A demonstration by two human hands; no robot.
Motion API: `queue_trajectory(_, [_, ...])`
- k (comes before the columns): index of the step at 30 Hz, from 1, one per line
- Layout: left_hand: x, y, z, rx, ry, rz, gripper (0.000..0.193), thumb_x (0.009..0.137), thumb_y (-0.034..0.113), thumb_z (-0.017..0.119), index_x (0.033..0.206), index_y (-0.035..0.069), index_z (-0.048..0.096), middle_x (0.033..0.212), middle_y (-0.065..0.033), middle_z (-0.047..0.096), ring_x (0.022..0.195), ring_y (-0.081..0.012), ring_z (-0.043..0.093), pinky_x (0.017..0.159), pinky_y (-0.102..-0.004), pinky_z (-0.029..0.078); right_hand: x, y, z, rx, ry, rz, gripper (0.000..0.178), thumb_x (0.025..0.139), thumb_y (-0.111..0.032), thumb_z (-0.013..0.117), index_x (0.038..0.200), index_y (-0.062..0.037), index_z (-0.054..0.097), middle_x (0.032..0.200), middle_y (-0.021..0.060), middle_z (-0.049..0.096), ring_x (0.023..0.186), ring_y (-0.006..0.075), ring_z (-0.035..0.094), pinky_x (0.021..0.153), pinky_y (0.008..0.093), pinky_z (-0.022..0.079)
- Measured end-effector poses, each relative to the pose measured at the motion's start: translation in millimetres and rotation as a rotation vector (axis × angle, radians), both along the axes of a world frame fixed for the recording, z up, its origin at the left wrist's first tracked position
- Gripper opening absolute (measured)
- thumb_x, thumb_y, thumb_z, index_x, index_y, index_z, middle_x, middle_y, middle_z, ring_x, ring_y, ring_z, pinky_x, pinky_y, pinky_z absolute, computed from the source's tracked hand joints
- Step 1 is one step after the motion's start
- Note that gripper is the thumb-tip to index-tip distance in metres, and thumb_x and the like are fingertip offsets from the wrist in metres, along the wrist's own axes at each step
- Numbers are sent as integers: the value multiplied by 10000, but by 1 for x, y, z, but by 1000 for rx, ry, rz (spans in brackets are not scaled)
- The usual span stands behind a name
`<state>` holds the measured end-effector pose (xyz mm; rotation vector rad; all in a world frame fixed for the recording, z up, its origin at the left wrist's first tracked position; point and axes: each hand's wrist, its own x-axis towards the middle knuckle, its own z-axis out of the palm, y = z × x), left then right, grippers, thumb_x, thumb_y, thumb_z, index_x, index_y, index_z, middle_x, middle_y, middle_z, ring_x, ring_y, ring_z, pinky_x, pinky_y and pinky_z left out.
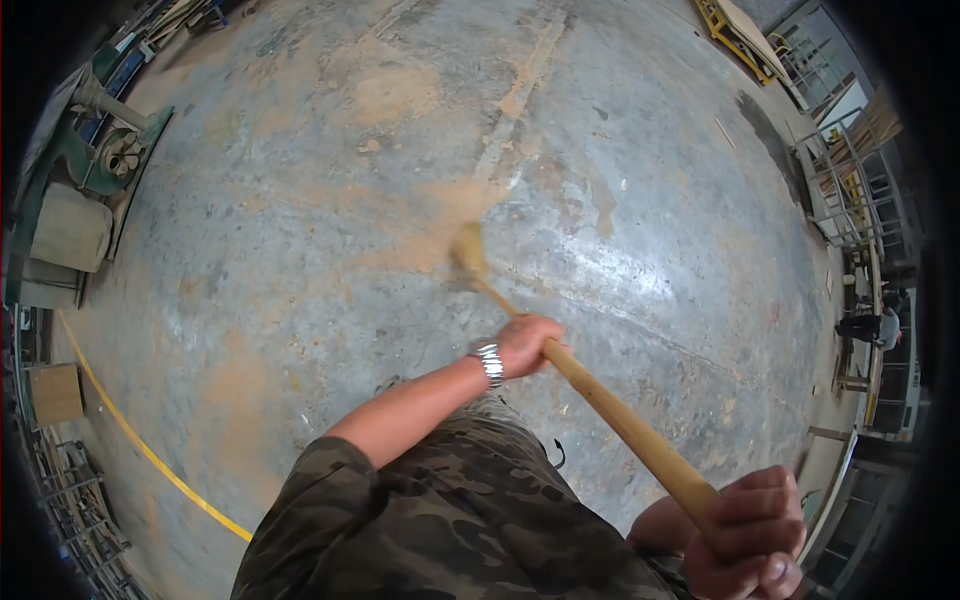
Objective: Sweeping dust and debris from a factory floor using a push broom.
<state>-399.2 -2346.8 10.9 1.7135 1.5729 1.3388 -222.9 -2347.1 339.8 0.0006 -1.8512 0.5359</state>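
Concrete floor is showing grey, scuffed, with tan sawdust patches spreading across it. Broom head is resting on the floor at a dust streak. Yellow line is running along lower left; cardboard box is sitting at left edge.

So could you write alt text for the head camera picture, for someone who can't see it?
Seen from above, a person in a camouflage shirt grips a long wooden broom handle with both hands, the left hand further down the handle and the right hand near its top. The blurred broom head meets tan sawdust on a grey concrete floor in a workshop.
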Motion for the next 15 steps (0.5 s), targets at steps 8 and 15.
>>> queue_trajectory(8, [-141,-122,-52,-579,290,296,217,788,242,714,672,101,597,726,-145,640,739,-394,620,644,-485,477,-59,45,-126,-502,-175,-137,125,936,-42,447,958,16,555,624,67,497,536,169,531,514,293,461])
queue_trajectory(15, [-141,-113,1,-781,270,83,134,720,248,724,753,122,692,756,-146,673,774,-379,661,677,-480,520,-63,71,-107,-867,112,-300,171,939,-53,451,1033,28,568,672,68,514,536,142,477,501,274,442])
